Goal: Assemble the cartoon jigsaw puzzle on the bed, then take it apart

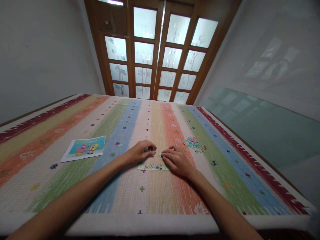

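Your pale-edged, multicolored puzzle strip is sitting right of the cartoon print; left fingers are half-curling, right fingers are touching a teal piece, can't tell if either's gripping.

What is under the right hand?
Around the right hand, the striped tablecloth shows, and a small puzzle piece is visible by the fingertips. Whatever lies beneath the palm is covered, so it cannot be seen.
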